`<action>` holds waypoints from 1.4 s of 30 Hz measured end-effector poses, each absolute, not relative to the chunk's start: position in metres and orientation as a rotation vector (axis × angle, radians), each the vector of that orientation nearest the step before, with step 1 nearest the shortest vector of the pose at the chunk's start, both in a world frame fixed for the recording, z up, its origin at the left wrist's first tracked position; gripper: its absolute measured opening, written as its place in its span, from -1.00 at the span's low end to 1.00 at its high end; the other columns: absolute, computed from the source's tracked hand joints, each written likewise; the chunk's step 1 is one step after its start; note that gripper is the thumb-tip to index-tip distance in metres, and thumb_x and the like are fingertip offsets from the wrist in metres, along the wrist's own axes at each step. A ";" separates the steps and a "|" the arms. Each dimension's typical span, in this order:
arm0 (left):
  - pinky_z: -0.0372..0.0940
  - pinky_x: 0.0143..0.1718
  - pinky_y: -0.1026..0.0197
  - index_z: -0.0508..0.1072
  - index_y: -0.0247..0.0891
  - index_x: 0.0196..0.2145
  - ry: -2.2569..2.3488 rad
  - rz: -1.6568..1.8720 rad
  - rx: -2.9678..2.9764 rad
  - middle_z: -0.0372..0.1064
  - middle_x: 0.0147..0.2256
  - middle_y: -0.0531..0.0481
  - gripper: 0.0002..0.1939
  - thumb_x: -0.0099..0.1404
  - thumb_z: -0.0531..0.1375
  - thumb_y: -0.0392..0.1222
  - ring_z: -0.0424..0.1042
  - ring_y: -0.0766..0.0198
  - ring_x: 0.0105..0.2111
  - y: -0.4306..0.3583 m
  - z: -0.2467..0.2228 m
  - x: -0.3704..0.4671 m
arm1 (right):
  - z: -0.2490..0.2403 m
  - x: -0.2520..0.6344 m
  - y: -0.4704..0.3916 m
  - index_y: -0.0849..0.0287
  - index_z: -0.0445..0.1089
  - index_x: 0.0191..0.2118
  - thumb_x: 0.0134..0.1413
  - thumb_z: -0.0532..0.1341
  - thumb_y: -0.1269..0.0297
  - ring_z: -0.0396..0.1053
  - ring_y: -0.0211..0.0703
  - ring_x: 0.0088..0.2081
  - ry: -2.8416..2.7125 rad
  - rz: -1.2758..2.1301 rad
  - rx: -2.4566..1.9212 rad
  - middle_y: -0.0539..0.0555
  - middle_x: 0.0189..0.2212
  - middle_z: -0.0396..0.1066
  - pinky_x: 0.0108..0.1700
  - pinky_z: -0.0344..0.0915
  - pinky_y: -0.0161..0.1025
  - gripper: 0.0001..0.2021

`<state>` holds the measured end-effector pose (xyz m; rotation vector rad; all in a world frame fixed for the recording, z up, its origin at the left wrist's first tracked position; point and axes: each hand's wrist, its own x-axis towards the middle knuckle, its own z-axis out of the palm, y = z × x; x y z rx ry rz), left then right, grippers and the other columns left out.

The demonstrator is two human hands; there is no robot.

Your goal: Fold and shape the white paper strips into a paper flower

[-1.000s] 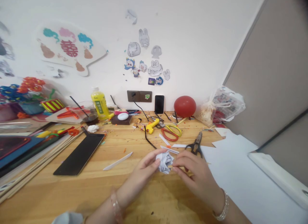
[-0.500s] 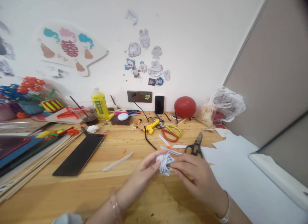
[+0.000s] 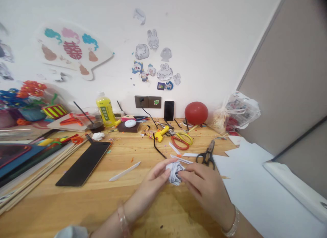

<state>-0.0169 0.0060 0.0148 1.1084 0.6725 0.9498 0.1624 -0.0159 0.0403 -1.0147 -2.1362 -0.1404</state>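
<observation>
Paper bundle (image 3: 174,172) still hangs over the worktop (image 3: 102,193), left hand (image 3: 157,176) pinching its side; right hand (image 3: 207,184) crept inward since a second ago, bunched fingers (image 3: 187,177) touching it, can't tell what they're gripping.

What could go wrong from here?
The folded paper might crease or slip if the left hand squeezes unevenly while the right hand's fingertips press its side.

The right hand could bump the black scissors lying just beyond it.

The loose paper strips behind the folded paper may get swept aside.
</observation>
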 end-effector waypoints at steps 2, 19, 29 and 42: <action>0.09 0.05 0.04 0.37 -0.16 -0.03 0.677 0.949 1.114 0.37 -0.03 -0.08 -0.63 0.21 0.14 -0.08 0.29 0.09 -0.03 0.006 0.015 -0.017 | 0.041 0.160 -0.018 0.16 0.45 -0.35 0.14 0.07 0.39 0.33 -0.19 -0.43 -2.114 -0.092 -1.025 0.08 -0.46 0.41 -0.42 0.22 -0.30 -0.80; 0.08 0.06 0.04 0.37 -0.15 -0.03 0.714 0.939 1.136 0.36 -0.02 -0.07 -0.64 0.21 0.14 -0.07 0.27 0.07 0.00 0.004 0.017 -0.016 | 0.038 0.157 -0.020 0.13 0.44 -0.37 0.15 0.07 0.36 0.35 -0.20 -0.41 -2.082 -0.031 -1.165 0.06 -0.42 0.41 -0.38 0.26 -0.33 -0.79; 0.08 0.06 0.03 0.39 -0.16 -0.05 0.698 0.949 1.127 0.34 0.02 -0.08 -0.64 0.19 0.16 -0.08 0.26 0.05 0.02 0.005 0.019 -0.017 | 0.047 0.155 -0.024 0.12 0.44 -0.39 0.13 0.08 0.34 0.35 -0.17 -0.32 -1.990 0.219 -1.188 0.07 -0.36 0.33 -0.31 0.28 -0.27 -0.80; 0.08 0.07 0.05 0.39 -0.16 -0.05 0.733 0.939 1.171 0.34 0.01 -0.07 -0.65 0.20 0.15 -0.09 0.25 0.06 0.02 0.005 0.018 -0.017 | 0.043 0.156 -0.020 0.09 0.45 -0.46 0.03 0.18 0.41 0.35 -0.19 -0.36 -1.965 0.179 -1.201 0.02 -0.41 0.32 -0.33 0.29 -0.28 -0.87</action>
